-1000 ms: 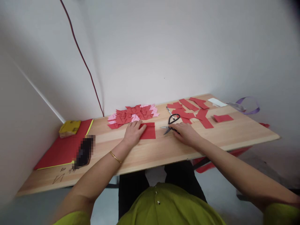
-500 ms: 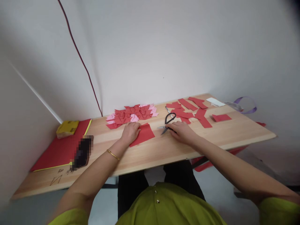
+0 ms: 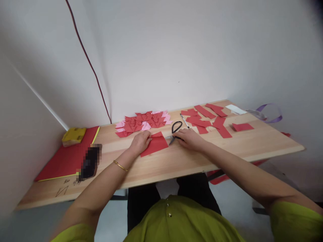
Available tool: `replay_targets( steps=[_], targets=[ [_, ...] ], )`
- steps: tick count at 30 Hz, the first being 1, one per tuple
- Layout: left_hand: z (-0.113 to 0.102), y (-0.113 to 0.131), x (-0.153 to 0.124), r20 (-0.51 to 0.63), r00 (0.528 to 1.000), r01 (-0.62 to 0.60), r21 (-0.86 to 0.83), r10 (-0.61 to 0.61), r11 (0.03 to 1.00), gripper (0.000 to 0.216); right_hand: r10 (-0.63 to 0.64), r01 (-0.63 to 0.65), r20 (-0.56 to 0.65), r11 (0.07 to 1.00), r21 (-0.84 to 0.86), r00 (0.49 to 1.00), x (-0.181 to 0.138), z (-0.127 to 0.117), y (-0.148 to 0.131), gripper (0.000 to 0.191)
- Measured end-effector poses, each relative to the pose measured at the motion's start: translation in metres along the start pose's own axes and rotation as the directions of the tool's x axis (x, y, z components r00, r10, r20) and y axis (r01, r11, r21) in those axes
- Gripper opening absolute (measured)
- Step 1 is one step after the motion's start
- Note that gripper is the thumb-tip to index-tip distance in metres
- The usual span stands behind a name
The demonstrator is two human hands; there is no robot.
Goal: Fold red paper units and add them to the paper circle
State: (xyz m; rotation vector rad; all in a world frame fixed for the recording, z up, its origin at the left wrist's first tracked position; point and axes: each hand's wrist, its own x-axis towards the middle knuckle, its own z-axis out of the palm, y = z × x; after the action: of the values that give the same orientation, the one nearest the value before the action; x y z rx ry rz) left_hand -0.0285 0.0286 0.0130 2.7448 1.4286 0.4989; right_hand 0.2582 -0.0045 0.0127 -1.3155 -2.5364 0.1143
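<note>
My left hand (image 3: 140,142) is closed on the left side of a square red paper sheet (image 3: 156,145) lying on the table. The sheet's upper edge looks folded or doubled. My right hand (image 3: 188,138) grips black-handled scissors (image 3: 177,127) just to the right of the sheet. One handle loop shows above the fingers, while the other is hidden by the hand. The blades are parted and point left, with their tips close to the sheet's right edge; I cannot tell whether they touch it.
Folded red and pink paper pieces (image 3: 143,122) lie along the wall. Red paper strips (image 3: 222,127), a pen (image 3: 184,121) and a white strip (image 3: 236,109) are at the right. A phone (image 3: 90,163), red sheets (image 3: 57,163) and a yellow packet (image 3: 73,136) occupy the left of the wooden table (image 3: 161,173).
My right hand has moved left with the scissors, bringing the blades closer to the red paper sheet. My left hand stays on the sheet. The view has shifted slightly.
</note>
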Motion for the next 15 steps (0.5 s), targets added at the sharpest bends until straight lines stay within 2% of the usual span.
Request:
replay_targets(
  steps=[5, 7, 9, 11, 13, 15],
  targets=[
    [0.006, -0.002, 0.0, 0.009, 1.0, 0.029, 0.036, -0.03, 0.999, 0.008, -0.108, 0.106, 0.028, 0.992, 0.075, 0.994, -0.004, 0.0, -0.005, 0.035],
    [0.006, -0.003, -0.001, -0.012, 1.0, 0.006, 0.045, -0.005, 0.999, 0.022, -0.135, 0.132, 0.022, 0.987, 0.091, 0.991, -0.008, 0.001, -0.006, 0.035],
    [0.004, -0.003, 0.0, -0.065, 0.994, -0.081, 0.06, 0.084, 0.995, 0.039, -0.147, 0.145, 0.009, 0.986, 0.086, 0.989, -0.011, 0.002, -0.007, 0.035],
    [0.001, -0.004, 0.001, -0.088, 0.972, -0.213, 0.069, 0.219, 0.975, 0.046, -0.154, 0.154, -0.005, 0.985, 0.074, 0.988, -0.014, 0.003, -0.007, 0.035],
    [0.0, -0.007, 0.002, -0.036, 0.938, -0.343, 0.029, 0.344, 0.939, 0.043, -0.157, 0.158, -0.018, 0.985, 0.065, 0.987, -0.015, 0.004, -0.007, 0.035],
    [0.002, -0.011, 0.003, 0.044, 0.904, -0.424, -0.042, 0.425, 0.905, 0.039, -0.158, 0.159, -0.024, 0.985, 0.065, 0.987, -0.015, 0.005, -0.007, 0.034]
  ],
)
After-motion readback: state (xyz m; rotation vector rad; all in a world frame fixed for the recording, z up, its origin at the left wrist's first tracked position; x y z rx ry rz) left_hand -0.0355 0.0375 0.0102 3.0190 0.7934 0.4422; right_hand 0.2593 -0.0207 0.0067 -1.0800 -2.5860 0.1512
